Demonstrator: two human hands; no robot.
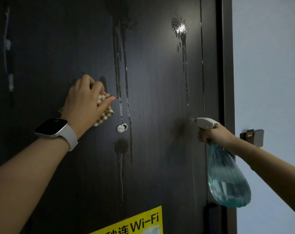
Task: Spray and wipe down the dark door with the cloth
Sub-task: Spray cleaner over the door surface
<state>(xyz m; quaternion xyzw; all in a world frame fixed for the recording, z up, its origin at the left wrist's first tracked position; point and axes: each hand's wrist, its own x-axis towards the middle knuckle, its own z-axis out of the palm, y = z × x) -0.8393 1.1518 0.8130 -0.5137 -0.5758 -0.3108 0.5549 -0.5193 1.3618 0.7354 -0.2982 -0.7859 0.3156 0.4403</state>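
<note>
The dark door (151, 98) fills most of the view, streaked with wet drips running down from spray patches near the top. My left hand (85, 98) grips a bunched checked cloth (106, 114) and presses it against the door, left of the drips and just above the peephole. My right hand (212, 133) holds a spray bottle (227, 174) by its white trigger head, nozzle pointing at the door near its right edge. The blue-green bottle hangs below the hand with liquid in it.
A round metal peephole cover (121, 127) sits mid-door. A yellow Wi-Fi sticker (134, 222) is at the bottom. The dark door frame (227, 81) borders a pale wall with a small grey fixture (252, 136). A smartwatch (56, 130) is on my left wrist.
</note>
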